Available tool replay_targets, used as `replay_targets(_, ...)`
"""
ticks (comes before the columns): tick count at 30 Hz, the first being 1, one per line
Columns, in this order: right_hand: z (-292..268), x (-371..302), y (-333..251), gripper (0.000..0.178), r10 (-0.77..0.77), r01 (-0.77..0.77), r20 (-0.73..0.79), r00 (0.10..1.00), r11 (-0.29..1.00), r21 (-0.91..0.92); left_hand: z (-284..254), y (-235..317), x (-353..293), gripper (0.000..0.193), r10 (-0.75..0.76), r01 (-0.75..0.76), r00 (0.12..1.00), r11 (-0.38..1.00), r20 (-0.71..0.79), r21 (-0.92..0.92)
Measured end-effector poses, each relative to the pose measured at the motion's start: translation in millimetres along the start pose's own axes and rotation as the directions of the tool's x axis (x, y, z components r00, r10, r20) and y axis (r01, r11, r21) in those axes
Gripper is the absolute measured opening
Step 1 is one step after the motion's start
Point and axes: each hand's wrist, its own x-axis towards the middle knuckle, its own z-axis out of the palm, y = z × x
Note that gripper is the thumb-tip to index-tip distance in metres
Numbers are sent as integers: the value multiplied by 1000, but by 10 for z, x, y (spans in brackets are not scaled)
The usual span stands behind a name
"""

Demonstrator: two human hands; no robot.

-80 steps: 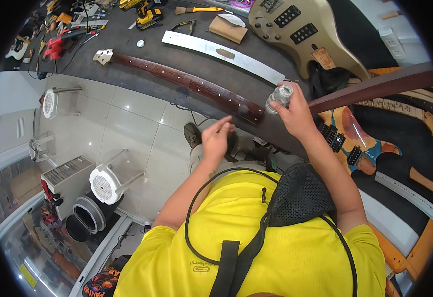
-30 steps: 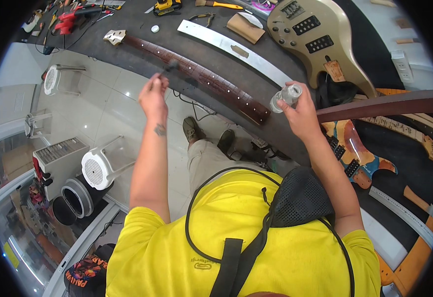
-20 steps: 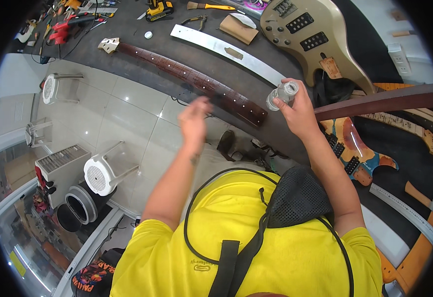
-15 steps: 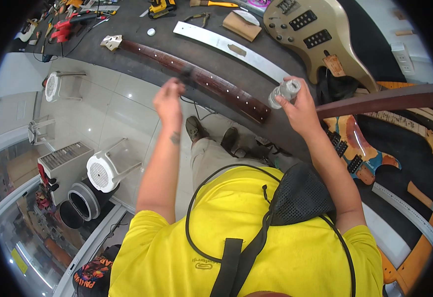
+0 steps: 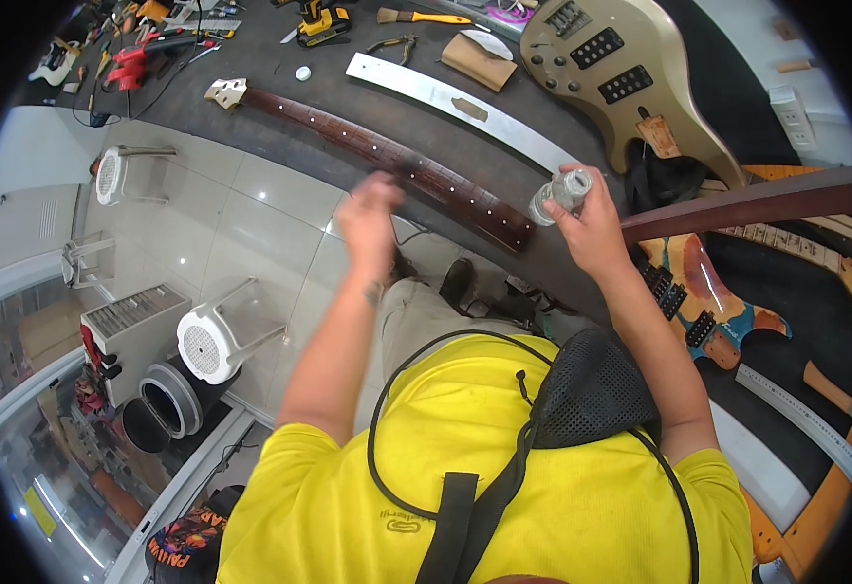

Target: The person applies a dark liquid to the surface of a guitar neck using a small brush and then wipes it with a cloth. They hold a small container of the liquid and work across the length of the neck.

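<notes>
A guitar neck (image 5: 377, 148) with a dark reddish-brown fretboard, light dots and a pale headstock lies along the bench's front edge. My left hand (image 5: 368, 222) is at the neck's near edge, around its middle. Its fingers look drawn together but are smeared by motion; whatever is at their tips cannot be made out. Beyond the neck's right end, my right hand (image 5: 590, 219) grips a small clear bottle (image 5: 560, 193), tilted, with its uncapped mouth showing. A small round white cap (image 5: 302, 73) rests on the bench behind the neck.
A long metal straightedge (image 5: 465, 107) lies behind the neck, near pliers (image 5: 394, 45) and a brown block (image 5: 480, 58). A gold guitar body (image 5: 630, 68) is at back right. Another brown neck (image 5: 757, 202) juts in from the right above a multicoloured guitar body (image 5: 706, 292).
My left hand has come nearer to me and to the right, along the neck. The dark blurred thing at its fingertips no longer shows clearly. My right hand still holds the bottle.
</notes>
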Motion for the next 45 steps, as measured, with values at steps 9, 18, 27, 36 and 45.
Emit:
replay_targets(9,19,81,-132,45,-67,67,14,998,998,-1,-96,12,140,25,79,-78,996,996,-27,47)
replay_targets(18,68,26,-162,46,-13,12,59,998,1000,11,586,-169,-832,21,111,-151,967,976,231,160)
replay_targets(27,75,27,-146,47,-33,34,42,999,999,-21,-374,239,532,25,63,-69,989,997,-135,-39)
replay_targets(36,86,25,-111,49,-6,4,98,995,1000,18,-286,-50,-203,25,-61,44,993,987,-105,-157)
replay_targets(45,184,119,-287,47,-83,82,123,989,997,14,-131,-61,-420,26,-1,-9,998,990,66,143)
